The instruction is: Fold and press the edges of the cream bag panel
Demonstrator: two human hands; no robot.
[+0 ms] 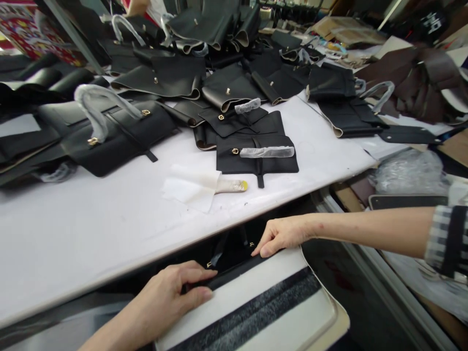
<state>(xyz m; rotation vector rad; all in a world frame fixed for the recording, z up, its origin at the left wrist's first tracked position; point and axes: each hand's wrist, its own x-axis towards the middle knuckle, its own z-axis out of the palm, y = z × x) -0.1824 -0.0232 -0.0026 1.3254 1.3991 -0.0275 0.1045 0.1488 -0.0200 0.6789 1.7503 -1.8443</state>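
A black leather bag piece (234, 297) with a pale backing and a dark, scuffed band across it lies tilted below the table's front edge. My left hand (175, 295) pinches its dark upper edge on the left, thumb toward me and fingers over the far side. At the right end of the same edge, my right hand (283, 236) is closed on it, thumb and fingertips pressed down. Small gold fittings show in the dark space behind the edge. The underside of the piece is hidden.
On the white table (109, 229) lie a brush-like tool handle (231, 186) with a white cloth (192, 187), and a black flap (274, 163) with a plastic-wrapped handle. Several black leather bag parts (164, 73) are piled behind. Clear plastic (409, 170) lies at right.
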